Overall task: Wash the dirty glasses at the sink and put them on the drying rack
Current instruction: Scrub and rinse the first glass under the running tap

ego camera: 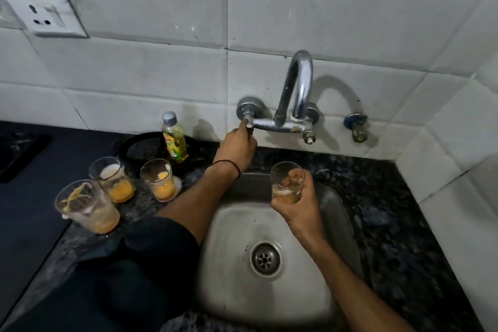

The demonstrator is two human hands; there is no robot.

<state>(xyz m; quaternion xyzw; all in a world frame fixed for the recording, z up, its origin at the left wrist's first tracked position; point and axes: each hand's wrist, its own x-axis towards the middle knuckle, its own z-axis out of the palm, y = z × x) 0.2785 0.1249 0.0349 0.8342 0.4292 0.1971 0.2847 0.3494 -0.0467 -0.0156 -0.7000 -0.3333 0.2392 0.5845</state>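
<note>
My right hand (299, 205) grips a small clear glass (287, 180) with a little pale liquid in it, held upright over the steel sink (237, 226). My left hand (238, 143) reaches up and closes on the left tap handle (249, 122) of the chrome wall faucet (296, 89). No water runs from the spout. Three dirty glasses with orange residue stand on the counter left of the sink: one nearest me (86, 205), one behind it (113, 178), one closer to the sink (159, 179).
A yellow dish-soap bottle (173, 137) stands by the wall in front of a black pan (142, 148). A dark mat (24, 183) covers the counter on the left. A spare valve (357, 127) juts from the wall at right. A wall socket (45, 13) sits upper left.
</note>
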